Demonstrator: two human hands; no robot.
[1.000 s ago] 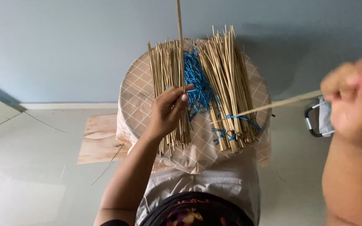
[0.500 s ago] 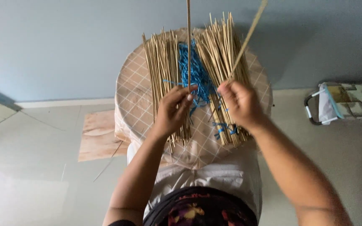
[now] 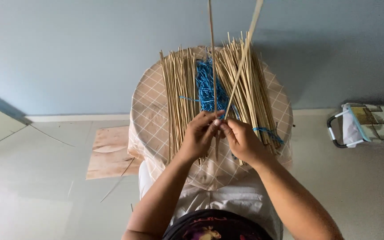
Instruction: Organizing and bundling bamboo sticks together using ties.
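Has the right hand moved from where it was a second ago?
Yes. The right hand has swung in from the far right edge to the middle, over the round stool top, meeting the left hand, its stick now pointing up.

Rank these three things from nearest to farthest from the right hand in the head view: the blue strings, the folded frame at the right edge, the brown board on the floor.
1. The blue strings, just above the right hand, between the two stick bundles.
2. The folded frame, far off to the right on the floor.
3. The brown board, on the floor to the left, beyond the left hand.
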